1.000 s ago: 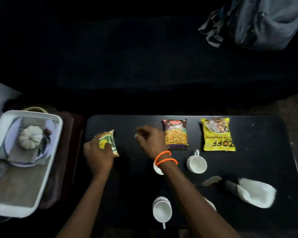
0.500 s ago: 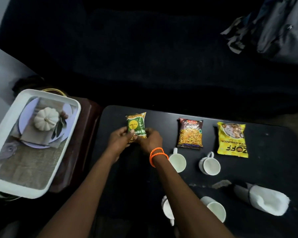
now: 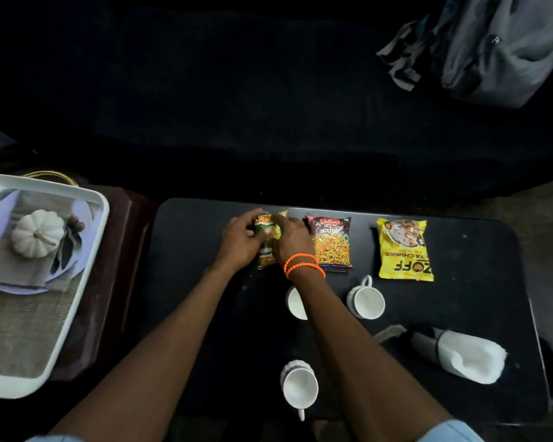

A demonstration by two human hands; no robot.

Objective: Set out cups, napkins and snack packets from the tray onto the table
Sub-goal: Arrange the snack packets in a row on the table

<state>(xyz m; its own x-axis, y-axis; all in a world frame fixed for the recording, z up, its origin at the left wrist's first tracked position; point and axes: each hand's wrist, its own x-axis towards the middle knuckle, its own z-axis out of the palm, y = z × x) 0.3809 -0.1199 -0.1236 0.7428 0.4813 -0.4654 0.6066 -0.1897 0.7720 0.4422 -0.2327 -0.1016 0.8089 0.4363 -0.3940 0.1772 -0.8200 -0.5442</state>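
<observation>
White plastic forms the tray [image 3: 87, 272] we see at far left, on a dark stand beside the bench [image 3: 186, 282]; it holds a small white pumpkin [image 3: 37, 232] on a plate. Next comes our left hand [image 3: 241, 242], fingers curled round the left edge of the green snack packet [image 3: 266, 247], which lies near the bench's far edge. Our right hand [image 3: 292, 242], with orange bands [image 3: 302, 265] at the wrist, grips the packet's right side. Just right of it lies the brown packet [image 3: 331, 244], then the yellow packet [image 3: 403, 250]. Nearer us stand white cups [image 3: 366, 301], one partly hidden by our forearm, and at far right a rolled napkin [image 3: 466, 358].
</observation>
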